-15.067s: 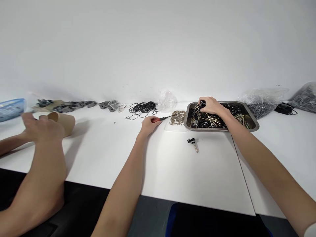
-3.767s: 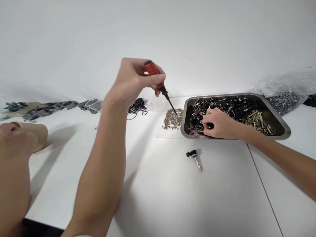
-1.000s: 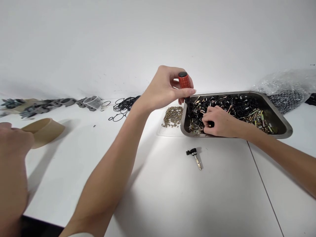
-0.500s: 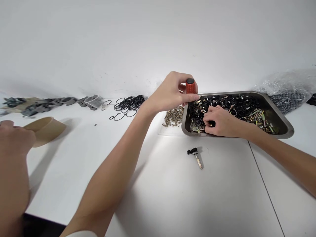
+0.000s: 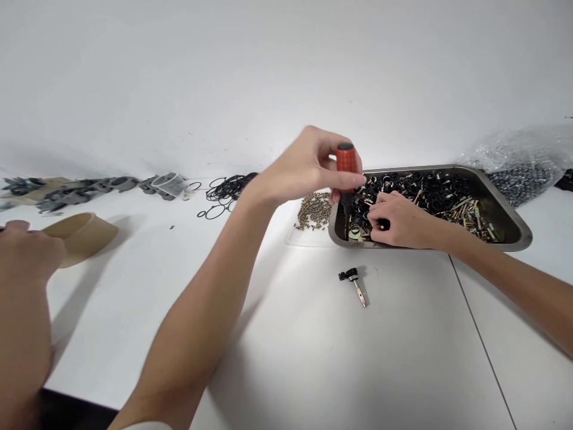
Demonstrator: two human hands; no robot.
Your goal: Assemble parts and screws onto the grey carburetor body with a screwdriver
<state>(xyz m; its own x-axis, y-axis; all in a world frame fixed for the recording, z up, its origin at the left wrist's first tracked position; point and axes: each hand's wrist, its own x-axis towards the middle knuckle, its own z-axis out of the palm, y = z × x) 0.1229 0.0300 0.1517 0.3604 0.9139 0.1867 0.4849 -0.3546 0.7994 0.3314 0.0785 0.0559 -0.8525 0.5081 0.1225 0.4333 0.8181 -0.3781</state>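
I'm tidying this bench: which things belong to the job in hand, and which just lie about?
In the job, it seems:
screwdriver, in the left hand
tray, right hand inside
screws and lone part, probably

Apparently lying about:
black rings
grey parts
plastic bag

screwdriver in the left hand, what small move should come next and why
Probably a slight turn of the screwdriver: the left hand grips its handle, and it points down into the left end of the tray, beside the right hand. What it touches is too small to tell.
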